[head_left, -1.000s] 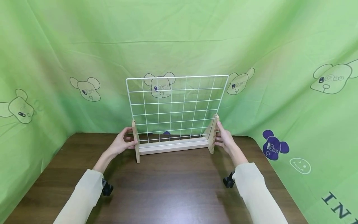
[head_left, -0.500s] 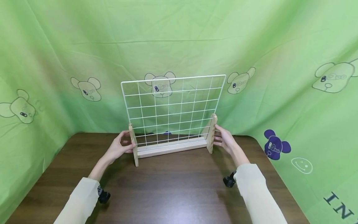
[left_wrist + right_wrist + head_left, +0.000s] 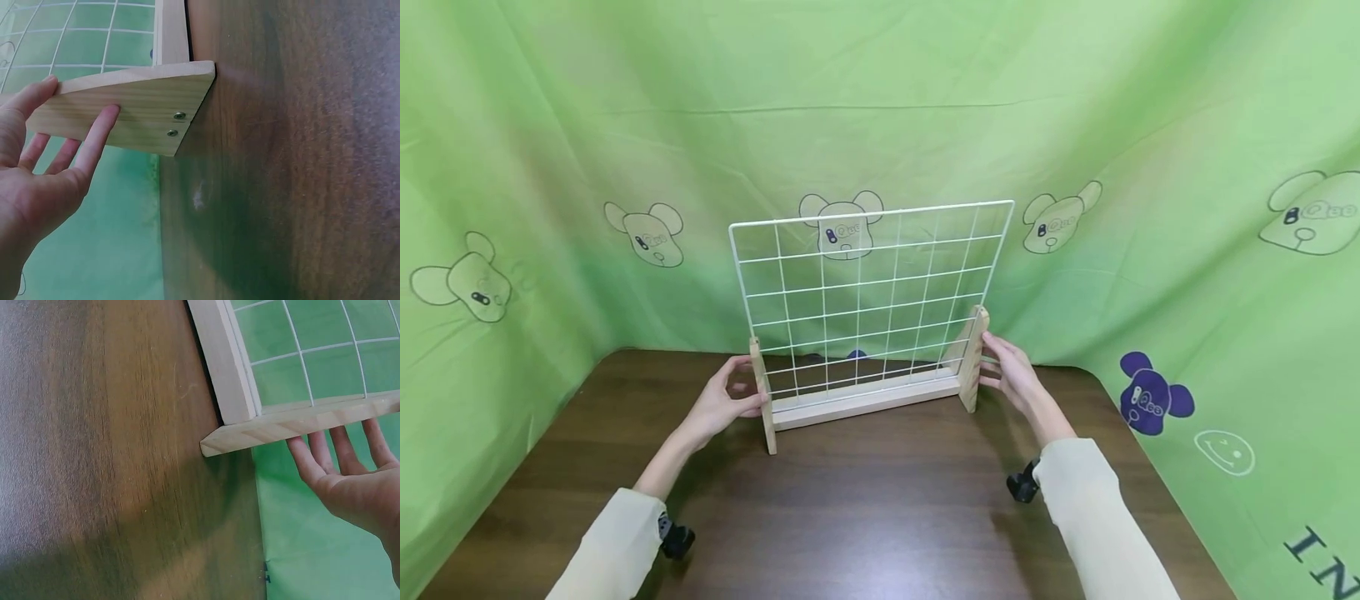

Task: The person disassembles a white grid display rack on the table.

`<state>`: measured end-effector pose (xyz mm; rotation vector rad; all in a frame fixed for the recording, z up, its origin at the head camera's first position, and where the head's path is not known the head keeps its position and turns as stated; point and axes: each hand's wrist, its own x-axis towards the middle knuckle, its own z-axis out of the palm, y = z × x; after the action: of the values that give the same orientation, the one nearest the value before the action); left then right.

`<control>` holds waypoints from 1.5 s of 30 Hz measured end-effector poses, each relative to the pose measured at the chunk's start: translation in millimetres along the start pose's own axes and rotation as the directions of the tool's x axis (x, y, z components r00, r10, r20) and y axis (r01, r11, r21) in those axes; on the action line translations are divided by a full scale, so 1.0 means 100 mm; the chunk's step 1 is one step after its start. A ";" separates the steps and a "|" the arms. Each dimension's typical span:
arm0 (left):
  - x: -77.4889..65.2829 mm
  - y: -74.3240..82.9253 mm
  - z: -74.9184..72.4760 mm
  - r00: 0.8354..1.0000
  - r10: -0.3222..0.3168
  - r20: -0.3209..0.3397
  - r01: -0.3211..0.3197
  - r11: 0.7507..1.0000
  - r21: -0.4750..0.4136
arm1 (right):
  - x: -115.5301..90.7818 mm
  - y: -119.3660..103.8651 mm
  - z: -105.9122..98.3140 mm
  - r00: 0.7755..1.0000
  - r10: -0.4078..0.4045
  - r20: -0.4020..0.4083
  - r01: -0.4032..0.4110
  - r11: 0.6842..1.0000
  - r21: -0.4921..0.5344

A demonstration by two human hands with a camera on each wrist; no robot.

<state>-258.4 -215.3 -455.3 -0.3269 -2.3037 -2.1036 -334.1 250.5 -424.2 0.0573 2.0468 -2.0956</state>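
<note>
A display rack, with a white wire grid (image 3: 842, 275) fixed in a wooden base (image 3: 868, 400), stands upright at the back of the table. Its left end sits a little nearer to me than its right. My left hand (image 3: 718, 404) touches the left wooden end panel (image 3: 763, 396); in the left wrist view its fingertips press the panel's outer face and edge. On the other side my right hand (image 3: 1011, 371) rests its fingertips against the outside of the right end panel (image 3: 973, 367). Neither hand wraps round a panel.
The brown wooden table (image 3: 850, 517) extends in front of the rack. A green curtain (image 3: 880, 92) printed with bear heads hangs close behind and on both sides. Black wrist cameras, such as the left one (image 3: 676, 540), stick out below the sleeves.
The rack's left end has swung toward me along with the left hand, while its right end stays about where it was. The whole view has shifted slightly.
</note>
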 end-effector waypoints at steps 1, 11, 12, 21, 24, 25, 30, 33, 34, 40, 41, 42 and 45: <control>0.00 0.00 0.01 1.000 -0.001 -0.003 0.001 1.000 -0.001 | -0.01 0.00 0.00 1.000 0.001 0.001 -0.001 1.000 0.001; -0.08 -0.01 0.02 1.000 0.009 -0.024 -0.009 1.000 0.015 | 0.00 -0.01 0.01 1.000 -0.006 0.013 0.006 1.000 0.005; -0.09 -0.01 0.01 1.000 0.011 -0.026 -0.010 1.000 0.021 | 0.00 -0.01 0.02 1.000 -0.007 0.011 0.006 1.000 0.010; -0.20 -0.02 0.00 1.000 0.015 -0.013 -0.014 0.998 0.059 | -0.03 0.01 0.08 1.000 0.009 -0.010 -0.009 0.999 0.031; -0.27 0.00 -0.02 1.000 0.023 -0.015 -0.022 0.996 0.088 | -0.02 0.00 0.13 1.000 0.008 -0.011 -0.008 0.999 0.043; -0.29 0.00 -0.03 0.999 0.026 -0.020 -0.023 0.995 0.101 | -0.01 0.00 0.15 1.000 0.007 -0.011 -0.006 0.999 0.044; -0.41 0.04 -0.09 0.998 0.049 -0.050 -0.040 0.985 0.165 | 0.05 -0.04 0.26 1.000 0.003 -0.002 -0.003 0.999 0.045; -0.46 0.04 -0.10 0.996 0.065 -0.058 -0.053 0.981 0.186 | 0.07 -0.04 0.30 1.000 -0.001 -0.001 0.001 0.999 0.040; -0.47 0.04 -0.10 0.996 0.069 -0.059 -0.056 0.979 0.198 | 0.07 -0.04 0.31 1.000 0.001 -0.005 -0.001 0.999 0.044; -0.57 0.05 -0.14 0.993 0.090 -0.076 -0.066 0.959 0.275 | 0.09 -0.02 0.41 1.000 0.009 -0.021 -0.007 0.998 0.059; -0.59 0.05 -0.15 0.992 0.092 -0.080 -0.066 0.957 0.281 | 0.10 -0.02 0.43 1.000 0.006 -0.019 -0.005 0.998 0.058; -0.62 0.05 -0.15 0.992 0.093 -0.084 -0.066 0.957 0.284 | 0.09 -0.02 0.45 1.000 0.002 -0.019 -0.001 0.998 0.058; -0.70 0.06 -0.15 0.990 0.098 -0.100 -0.064 0.951 0.301 | 0.08 -0.02 0.51 1.000 -0.003 -0.023 0.004 0.999 0.043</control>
<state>-191.1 -240.7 -458.4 -0.2812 -2.4443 -1.6578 -336.4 199.1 -422.0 0.0851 2.0167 -2.1509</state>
